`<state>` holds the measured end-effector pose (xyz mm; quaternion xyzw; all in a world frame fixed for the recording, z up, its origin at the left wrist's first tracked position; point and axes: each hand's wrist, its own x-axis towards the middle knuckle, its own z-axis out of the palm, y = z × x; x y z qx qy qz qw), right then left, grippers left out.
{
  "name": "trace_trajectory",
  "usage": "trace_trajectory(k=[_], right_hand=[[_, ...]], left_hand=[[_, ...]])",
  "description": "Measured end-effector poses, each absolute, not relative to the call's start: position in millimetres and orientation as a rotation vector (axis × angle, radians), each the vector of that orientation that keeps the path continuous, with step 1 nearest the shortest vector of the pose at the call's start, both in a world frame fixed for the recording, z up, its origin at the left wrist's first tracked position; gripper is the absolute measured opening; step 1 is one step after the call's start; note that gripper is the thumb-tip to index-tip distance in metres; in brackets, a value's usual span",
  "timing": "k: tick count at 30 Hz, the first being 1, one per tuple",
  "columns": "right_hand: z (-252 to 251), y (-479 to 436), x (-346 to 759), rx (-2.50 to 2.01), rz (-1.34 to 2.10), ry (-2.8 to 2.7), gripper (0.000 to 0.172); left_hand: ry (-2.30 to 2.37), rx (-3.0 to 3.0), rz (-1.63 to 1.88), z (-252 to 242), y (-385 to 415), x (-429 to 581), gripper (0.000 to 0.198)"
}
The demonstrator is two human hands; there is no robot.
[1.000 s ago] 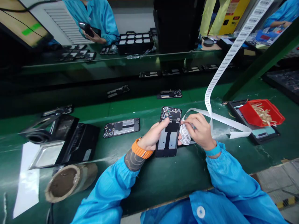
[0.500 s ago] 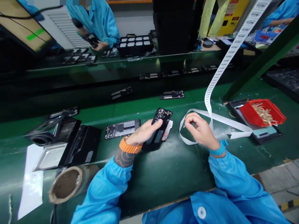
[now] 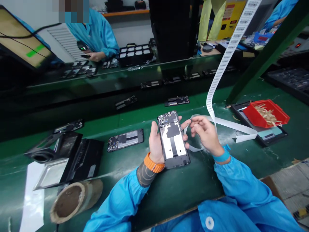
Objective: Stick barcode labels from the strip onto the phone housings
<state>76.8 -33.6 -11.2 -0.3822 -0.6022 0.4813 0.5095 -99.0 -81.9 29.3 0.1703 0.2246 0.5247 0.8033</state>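
Note:
An opened phone [image 3: 174, 140] with bare board and silver inner plate rests face up in my left hand [image 3: 155, 141]. The thumb lies along its left edge and the fingers come round from beneath at the right. My right hand [image 3: 205, 133] is beside it, thumb and fingers drawn together close to the left fingertips; whatever they pinch is too small to make out. Behind that hand curls a white label strip [image 3: 224, 61], printed with barcodes on its hanging part. Left of my hands a second opened phone [image 3: 125, 140] lies on the green bench [image 3: 202, 180].
At right, a red bin [image 3: 277, 112] of pale strips sits on a dark tray [image 3: 262, 140]. A cardboard tube [image 3: 93, 193] and a black stand [image 3: 89, 158] are at left. More phone parts [image 3: 177, 100] line the back. Across, a co-worker [image 3: 101, 35] holds a scanner [image 3: 82, 45].
My left hand has turned palm up, tilting the phone so its silver plate faces me. My right hand has come close to the left fingertips. The view has shifted slightly.

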Motion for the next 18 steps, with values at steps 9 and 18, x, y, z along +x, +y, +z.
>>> trace_trajectory(k=[9,18], right_hand=[[-9.8,-40.8,72.1,-0.954,1.434,-1.171,0.032],[10.0,-48.3,74.7,-0.781,1.727,-1.746,0.034]], left_hand=[[0.544,0.522,1.076,15.4,-80.8,-95.3,0.105],[0.722,0.429,0.883,8.7,-57.4,-77.0,0.063]])
